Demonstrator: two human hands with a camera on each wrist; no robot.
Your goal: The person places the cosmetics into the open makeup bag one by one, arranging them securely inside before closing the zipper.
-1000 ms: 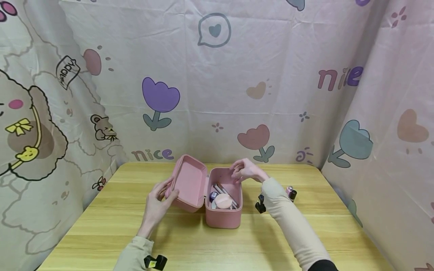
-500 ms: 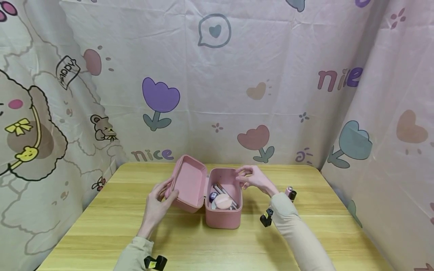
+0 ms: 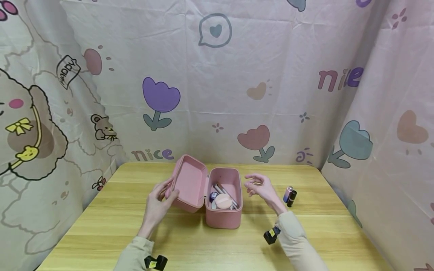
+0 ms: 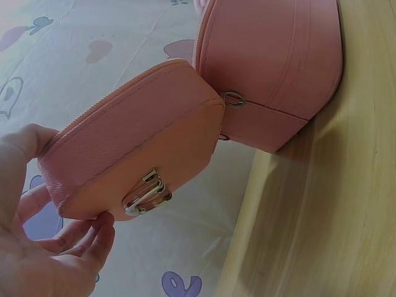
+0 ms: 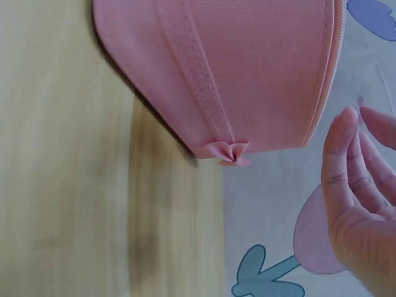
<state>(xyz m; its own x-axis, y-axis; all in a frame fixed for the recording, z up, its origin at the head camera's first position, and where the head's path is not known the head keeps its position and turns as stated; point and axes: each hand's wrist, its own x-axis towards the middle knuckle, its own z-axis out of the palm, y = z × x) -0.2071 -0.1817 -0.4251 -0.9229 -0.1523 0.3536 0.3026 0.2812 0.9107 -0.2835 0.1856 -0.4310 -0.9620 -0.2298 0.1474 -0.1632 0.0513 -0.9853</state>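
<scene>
A pink makeup case [image 3: 223, 218] stands unzipped on the table. My left hand [image 3: 157, 201] grips the edge of its tilted-back lid [image 3: 190, 182], thumb on one side and fingers on the other. Metal hardware [image 4: 148, 195] shows on the lid's outer face in the left wrist view. Inside the case lie a pale powder puff [image 3: 223, 201], a few slim sticks [image 3: 225, 191] and a small dark round item [image 3: 213, 195]. Just right of the case, apart from it, my right hand [image 3: 262, 188] hovers with loosely bent fingers and nothing in them.
Two small cosmetic tubes stand right of my right hand: a pink-and-blue one [image 3: 287, 193] and a black one [image 3: 291, 198]. A patterned curtain [image 3: 217, 82] hangs behind the wooden table [image 3: 210, 248]. A pink bow [image 5: 229, 151] sits on the case's side.
My right hand has moved from over the case's inside, back across its rim and out to the right. The left hand and the lid have stayed put.
</scene>
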